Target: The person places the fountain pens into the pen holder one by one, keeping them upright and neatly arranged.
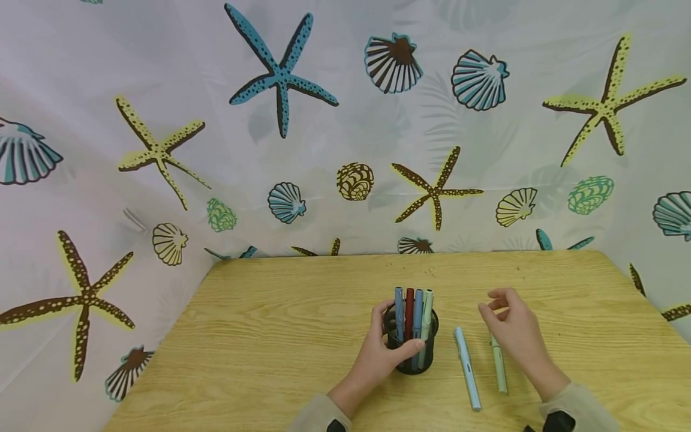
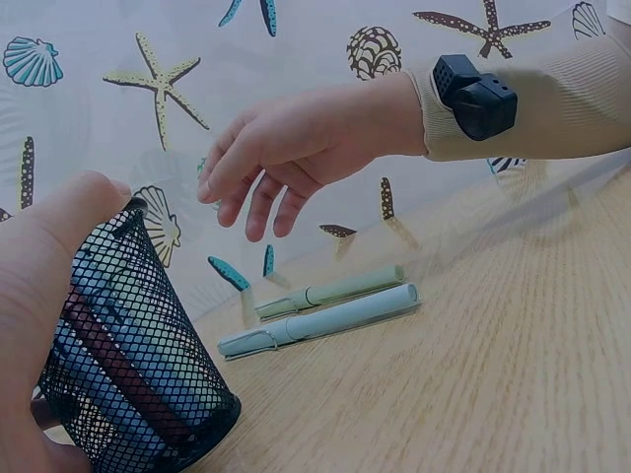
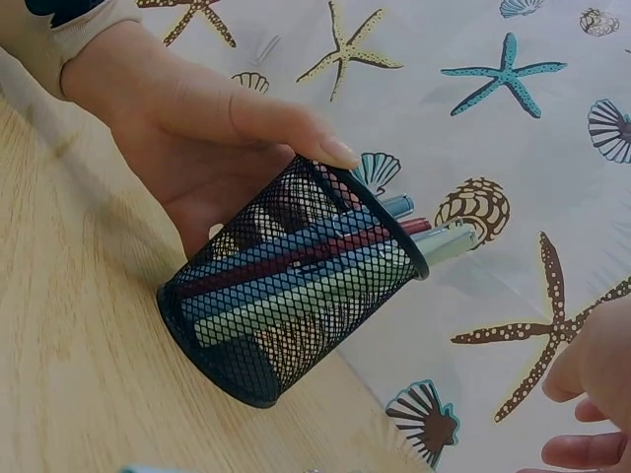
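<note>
Nearest, the left hand reaches in from the lower edge, fingers and thumb curled round a black mesh pen holder standing on the wooden tabletop. Four pens, two blue, one red, one pale green, stand inside. Just right lie a light blue pen and a pale green pen, side by side. Above them the right hand hovers, fingers loosely bent, holding nothing. Behind hangs a starfish-and-shell curtain.

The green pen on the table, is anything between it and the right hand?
Nothing visible is. The right hand hovers open just above the green pen, with only air between them. The blue pen lies beside it, toward the cup, not in the way.
</note>
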Action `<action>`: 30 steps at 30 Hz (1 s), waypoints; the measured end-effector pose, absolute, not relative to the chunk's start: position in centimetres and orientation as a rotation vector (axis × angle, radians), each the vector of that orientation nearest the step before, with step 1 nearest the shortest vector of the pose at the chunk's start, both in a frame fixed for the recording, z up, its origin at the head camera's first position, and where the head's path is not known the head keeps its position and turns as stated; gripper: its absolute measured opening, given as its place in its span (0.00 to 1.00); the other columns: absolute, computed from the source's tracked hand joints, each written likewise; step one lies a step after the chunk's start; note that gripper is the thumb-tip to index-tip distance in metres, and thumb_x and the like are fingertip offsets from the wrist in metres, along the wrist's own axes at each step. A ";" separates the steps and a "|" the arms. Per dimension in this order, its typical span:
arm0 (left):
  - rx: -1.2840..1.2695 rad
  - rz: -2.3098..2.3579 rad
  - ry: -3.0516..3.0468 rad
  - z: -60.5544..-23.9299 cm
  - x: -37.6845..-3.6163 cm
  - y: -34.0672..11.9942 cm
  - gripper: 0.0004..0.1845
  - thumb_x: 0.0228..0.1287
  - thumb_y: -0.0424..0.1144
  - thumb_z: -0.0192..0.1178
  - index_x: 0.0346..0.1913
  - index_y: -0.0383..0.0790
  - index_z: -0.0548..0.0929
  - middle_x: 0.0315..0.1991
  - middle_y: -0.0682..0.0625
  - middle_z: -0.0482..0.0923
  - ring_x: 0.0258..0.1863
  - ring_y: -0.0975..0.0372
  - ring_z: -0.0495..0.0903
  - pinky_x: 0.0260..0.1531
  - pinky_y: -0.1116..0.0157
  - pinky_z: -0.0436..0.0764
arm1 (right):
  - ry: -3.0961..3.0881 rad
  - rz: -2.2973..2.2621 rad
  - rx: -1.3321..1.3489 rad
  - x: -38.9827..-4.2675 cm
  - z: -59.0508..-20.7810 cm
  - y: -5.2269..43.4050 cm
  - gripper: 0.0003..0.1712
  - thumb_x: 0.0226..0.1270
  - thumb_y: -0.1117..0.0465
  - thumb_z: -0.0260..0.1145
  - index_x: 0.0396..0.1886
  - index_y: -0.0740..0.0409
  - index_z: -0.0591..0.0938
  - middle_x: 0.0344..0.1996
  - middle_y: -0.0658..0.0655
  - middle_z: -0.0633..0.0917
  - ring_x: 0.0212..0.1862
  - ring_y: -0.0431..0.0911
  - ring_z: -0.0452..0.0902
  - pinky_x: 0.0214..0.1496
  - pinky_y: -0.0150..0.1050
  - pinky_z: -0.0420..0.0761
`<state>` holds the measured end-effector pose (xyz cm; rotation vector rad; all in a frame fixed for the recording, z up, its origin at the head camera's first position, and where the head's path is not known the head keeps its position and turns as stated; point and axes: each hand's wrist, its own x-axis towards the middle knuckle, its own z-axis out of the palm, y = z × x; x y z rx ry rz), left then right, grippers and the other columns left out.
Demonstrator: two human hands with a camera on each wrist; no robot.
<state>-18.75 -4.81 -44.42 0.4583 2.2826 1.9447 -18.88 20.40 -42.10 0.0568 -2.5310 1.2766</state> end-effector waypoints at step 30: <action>0.455 1.954 2.288 -45.7 -19.4 -4.7 0.42 0.56 0.46 0.66 0.68 0.57 0.51 0.61 0.47 0.61 0.59 0.51 0.63 0.50 0.46 0.68 | -2.906 1.129 -0.102 -19.6 -44.1 22.7 0.31 0.68 0.49 0.55 0.53 0.74 0.67 0.36 0.68 0.79 0.33 0.52 0.76 0.30 0.46 0.74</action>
